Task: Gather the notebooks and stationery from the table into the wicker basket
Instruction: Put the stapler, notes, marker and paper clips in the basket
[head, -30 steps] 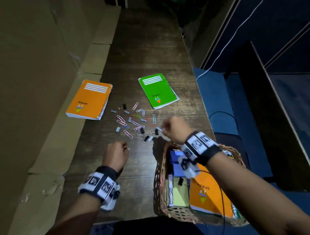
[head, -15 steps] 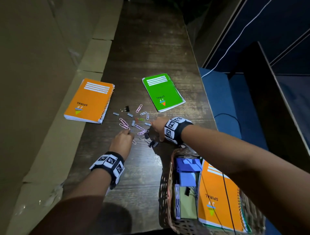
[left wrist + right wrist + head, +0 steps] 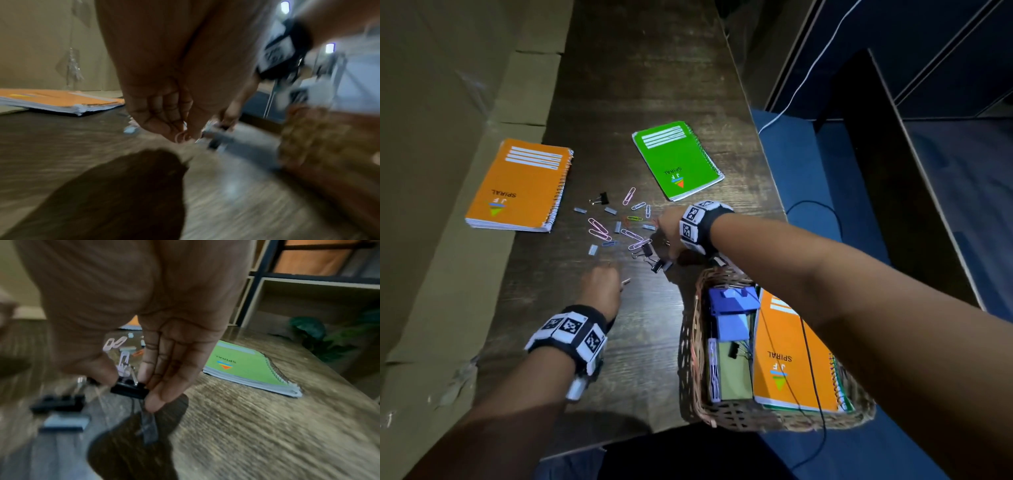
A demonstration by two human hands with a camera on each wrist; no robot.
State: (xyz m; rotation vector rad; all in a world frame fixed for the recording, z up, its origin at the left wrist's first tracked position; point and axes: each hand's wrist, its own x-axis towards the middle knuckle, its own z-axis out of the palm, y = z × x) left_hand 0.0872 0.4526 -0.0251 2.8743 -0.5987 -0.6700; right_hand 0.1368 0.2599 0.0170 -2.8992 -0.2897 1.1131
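— What has my right hand (image 3: pixel 131 378) got?

— A black binder clip (image 3: pixel 129 391). I see it pinched between thumb and fingers (image 3: pixel 164 386) in the right wrist view, its wire handles pointing up toward the palm. It sits at the very fingertips, just above the wooden table (image 3: pixel 640 85).

— And my left hand (image 3: pixel 602 286)?

— Fingers curled down at the table, thumb meeting them. In the left wrist view a pink paper clip (image 3: pixel 182 137) shows right at the fingertips, so I read it as pinching that clip, though the picture is blurred.

— Where is the rest of the stationery?

— A scatter of paper clips (image 3: pixel 631 234), small staple blocks and more binder clips lies on the table between my two hands and the notebooks. One more binder clip (image 3: pixel 656 265) lies just beside my right hand.

— The notebooks?

— The orange notebook (image 3: pixel 517 185) lies flat at the left, the green notebook (image 3: pixel 678 159) flat beyond my right wrist. The wicker basket (image 3: pixel 690 359) stands at the table's near right edge, under my right forearm, with another orange notebook (image 3: pixel 787 353), blue paper and a pen inside.
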